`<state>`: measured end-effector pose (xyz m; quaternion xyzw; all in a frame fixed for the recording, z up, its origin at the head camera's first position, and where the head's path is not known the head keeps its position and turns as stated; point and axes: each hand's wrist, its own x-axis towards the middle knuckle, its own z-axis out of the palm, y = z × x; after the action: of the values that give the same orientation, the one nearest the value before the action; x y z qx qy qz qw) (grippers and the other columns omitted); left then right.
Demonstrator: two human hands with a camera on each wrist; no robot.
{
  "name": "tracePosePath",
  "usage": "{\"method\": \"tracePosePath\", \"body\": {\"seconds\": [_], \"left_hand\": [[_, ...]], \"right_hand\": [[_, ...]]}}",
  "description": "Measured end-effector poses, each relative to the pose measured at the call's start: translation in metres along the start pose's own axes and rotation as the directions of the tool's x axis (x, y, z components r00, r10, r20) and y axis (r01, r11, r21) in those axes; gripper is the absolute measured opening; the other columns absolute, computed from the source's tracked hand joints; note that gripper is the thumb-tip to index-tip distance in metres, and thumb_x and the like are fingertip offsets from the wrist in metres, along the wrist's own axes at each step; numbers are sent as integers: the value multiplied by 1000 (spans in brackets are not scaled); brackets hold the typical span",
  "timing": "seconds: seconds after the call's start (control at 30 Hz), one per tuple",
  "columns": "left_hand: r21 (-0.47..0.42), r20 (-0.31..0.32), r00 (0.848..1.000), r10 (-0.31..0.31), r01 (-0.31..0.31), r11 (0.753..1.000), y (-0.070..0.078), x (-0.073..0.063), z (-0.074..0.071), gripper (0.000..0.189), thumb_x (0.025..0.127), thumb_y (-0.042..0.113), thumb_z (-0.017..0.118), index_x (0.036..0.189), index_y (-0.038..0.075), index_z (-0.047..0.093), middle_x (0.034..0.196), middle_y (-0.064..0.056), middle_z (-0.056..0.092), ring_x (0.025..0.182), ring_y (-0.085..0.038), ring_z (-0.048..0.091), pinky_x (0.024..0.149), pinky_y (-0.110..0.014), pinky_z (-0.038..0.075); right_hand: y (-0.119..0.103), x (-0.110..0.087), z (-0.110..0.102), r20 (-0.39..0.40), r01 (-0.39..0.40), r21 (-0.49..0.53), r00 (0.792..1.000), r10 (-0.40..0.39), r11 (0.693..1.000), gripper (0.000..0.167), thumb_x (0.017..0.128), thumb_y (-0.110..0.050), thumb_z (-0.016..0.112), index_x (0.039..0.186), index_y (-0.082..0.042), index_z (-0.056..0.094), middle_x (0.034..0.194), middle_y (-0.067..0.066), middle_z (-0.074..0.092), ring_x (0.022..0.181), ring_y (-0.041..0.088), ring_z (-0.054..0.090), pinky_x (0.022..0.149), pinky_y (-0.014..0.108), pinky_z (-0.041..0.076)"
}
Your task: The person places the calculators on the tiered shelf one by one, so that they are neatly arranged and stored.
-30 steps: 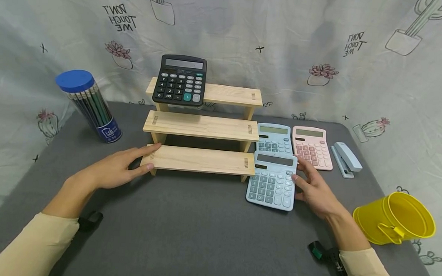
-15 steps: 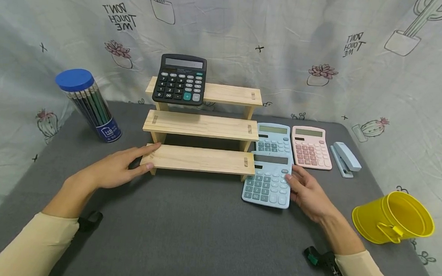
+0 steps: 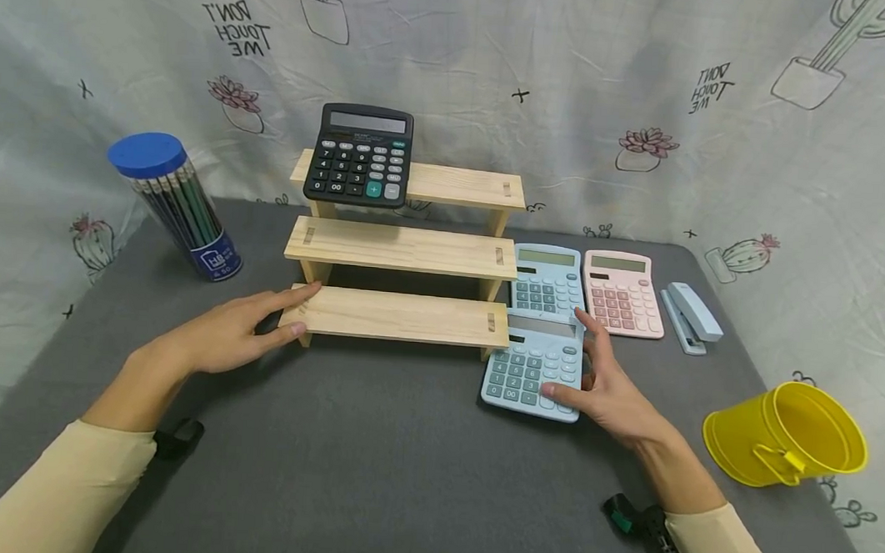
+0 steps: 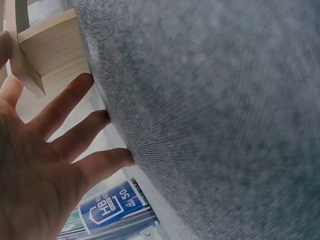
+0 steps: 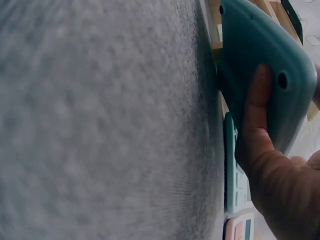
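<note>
Blue calculator [image 3: 531, 366] sat at 4 o'clock from the centre of the head view, just off the right end of the lowest shelf [image 3: 399, 316] of the three-step wooden stand [image 3: 401, 249]. The right wrist view showed its underside angled up off the worktop [image 3: 373, 457]; could not tell whether its far edge touched down. Right grip [image 3: 611, 391] had hold of it from its 3 o'clock side, partly closed across its thickness: thumb on the face by the lower keys, one finger flat against the underside. Left grip [image 3: 238, 330] was spread wide at the stand's 9 o'clock end, index finger and thumb touching the lowest shelf, remaining fingers extended. Handling estimate: light, stiff shell, smooth and probably a little slippery; the display window looked the likeliest part to scratch or crack. Best hold judged to be the side edges, thumb clear of the keys and fingers supporting beneath, since pressure on the face could push buttons. Surroundings, taken from the held unit: second calculator [image 3: 548, 274] at 12 o'clock, close behind; pink calculator [image 3: 622, 294] and stapler [image 3: 691, 317] towards 2 o'clock; black calculator [image 3: 360, 157] on the top shelf at 10 o'clock.
</note>
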<state>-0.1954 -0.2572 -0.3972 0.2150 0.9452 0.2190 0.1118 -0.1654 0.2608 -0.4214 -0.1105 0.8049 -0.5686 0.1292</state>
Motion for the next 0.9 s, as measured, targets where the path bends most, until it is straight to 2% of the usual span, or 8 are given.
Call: {"method": "tracePosePath", "body": {"seconds": [0.1, 0.27, 0.33, 0.43, 0.57, 0.67, 0.9], "left_hand": [[3, 6, 1000, -2, 2, 1000, 0, 1, -1, 63, 107, 51, 48, 164, 35, 26, 154, -22, 48, 131, -43, 55, 99, -68, 43], [-4, 9, 1000, 7, -7, 1000, 0, 3, -1, 63, 108, 51, 48, 164, 34, 26, 157, -21, 45, 134, -45, 52, 101, -70, 42], [-4, 7, 1000, 10, -10, 1000, 0, 2, -1, 63, 108, 51, 48, 164, 34, 26, 157, -21, 44, 135, -45, 51, 101, -70, 41], [1, 12, 1000, 4, -4, 1000, -1, 1, 0, 63, 107, 51, 48, 164, 35, 25, 155, -22, 47, 132, -45, 53, 100, -69, 43], [8, 15, 1000, -2, 2, 1000, -1, 1, 2, 64, 107, 53, 47, 164, 36, 24, 154, -23, 48, 131, -45, 54, 98, -70, 43], [7, 12, 1000, -3, 3, 1000, -1, 1, 1, 64, 107, 53, 46, 165, 34, 25, 156, -23, 45, 133, -46, 52, 100, -71, 42], [6, 17, 1000, -13, 13, 1000, -1, 1, 0, 64, 107, 55, 45, 165, 33, 25, 159, -23, 41, 137, -50, 48, 102, -73, 39]], "right_hand": [[0, -2, 0, 11, -8, 16, 1000, 8, 1000, 106, 93, -11, 77, 165, -19, 0, 155, 24, 26, 125, 32, 51, 89, 28, 55], [-8, -3, -6, 33, -47, 156, 999, 42, 987, 95, 98, -7, 70, 165, -17, 3, 151, 25, 34, 122, 18, 59, 92, 28, 56], [-13, -4, -10, 36, -45, 169, 999, 40, 984, 93, 98, -7, 69, 165, -17, 5, 149, 26, 37, 116, 15, 63, 91, 30, 57], [-19, -7, -18, 37, -30, 161, 999, 24, 987, 92, 99, -6, 68, 165, -18, 5, 150, 22, 36, 116, 15, 62, 91, 31, 57], [-24, -13, -29, 37, 6, 209, 999, -14, 978, 92, 99, 0, 64, 166, -22, 4, 153, 16, 31, 120, 14, 61, 92, 33, 58], [-27, -18, -36, 30, 37, 258, 998, -46, 965, 92, 99, 5, 61, 166, -26, 5, 153, 12, 29, 122, 13, 59, 91, 35, 58], [-36, -23, -44, 23, 92, 285, 994, -103, 954, 91, 99, 9, 58, 166, -25, 7, 154, 9, 27, 126, 13, 54, 92, 33, 58]]}}
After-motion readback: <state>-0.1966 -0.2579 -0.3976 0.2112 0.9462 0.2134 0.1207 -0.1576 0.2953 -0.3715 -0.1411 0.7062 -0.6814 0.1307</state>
